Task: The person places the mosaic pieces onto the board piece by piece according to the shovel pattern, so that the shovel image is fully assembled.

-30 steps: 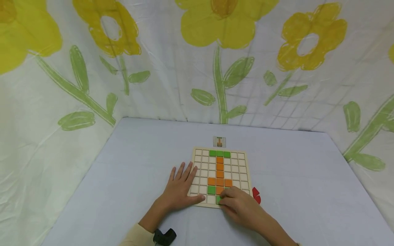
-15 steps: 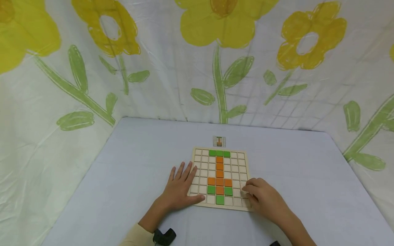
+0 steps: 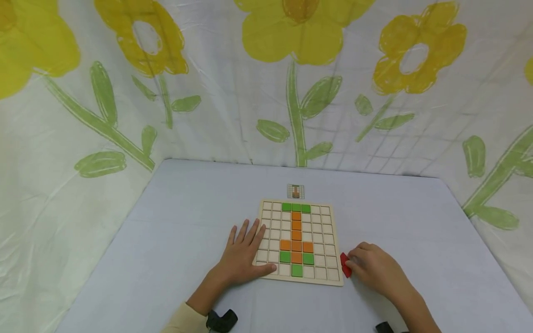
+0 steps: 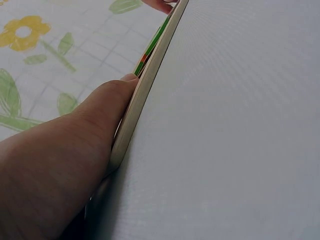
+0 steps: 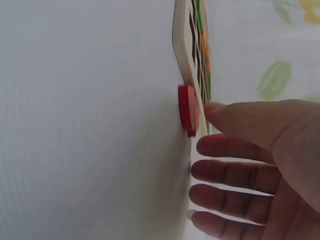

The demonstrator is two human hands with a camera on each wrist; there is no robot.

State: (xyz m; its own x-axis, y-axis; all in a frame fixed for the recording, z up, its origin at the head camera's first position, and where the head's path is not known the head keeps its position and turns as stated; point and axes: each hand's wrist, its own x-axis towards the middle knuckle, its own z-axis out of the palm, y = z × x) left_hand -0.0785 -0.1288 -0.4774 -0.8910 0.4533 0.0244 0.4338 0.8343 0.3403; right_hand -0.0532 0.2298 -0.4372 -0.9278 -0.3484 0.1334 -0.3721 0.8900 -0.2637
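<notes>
A pale wooden grid board [image 3: 329,250] lies on the table, with orange tiles [image 3: 296,246] down its middle column and green tiles [image 3: 297,270] at top and bottom. My left hand [image 3: 241,256] rests on the board's left edge, fingers spread and thumb [image 4: 112,95] over the near rim. Just beyond the right edge lie small red pieces [image 3: 344,266]. Close beside these is my right hand [image 3: 376,268]; in the right wrist view its thumb and fingers are extended near a red piece [image 5: 187,110], gripping nothing. Whether a fingertip touches it I cannot tell.
A small picture card [image 3: 295,191] with a grid pattern lies behind the board. At the table's back hangs a white cloth [image 3: 225,115] with painted yellow flowers. A black band [image 3: 222,321] sits by the left wrist.
My right hand has left the lower green tiles and moved right, past the board's edge, to the red pieces. A green tile in the second-lowest row is now uncovered. The left hand stays put.
</notes>
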